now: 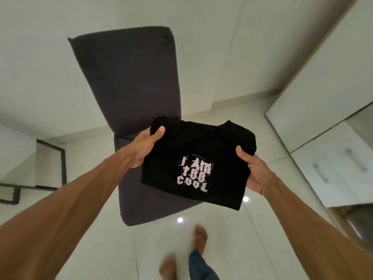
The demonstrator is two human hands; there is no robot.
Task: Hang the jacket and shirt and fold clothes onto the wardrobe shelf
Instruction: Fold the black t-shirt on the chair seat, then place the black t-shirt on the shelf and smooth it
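We hold the folded black T-shirt [203,144] in the air above the near end of the dark mattress [129,77]. Left hand [147,146] pinches one collar-side corner, right hand [255,170] grips the opposite edge. Print faces up.

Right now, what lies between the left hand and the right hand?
Only the folded black T-shirt spans that gap in the head view; the left hand grips its left edge and the right hand its right edge.
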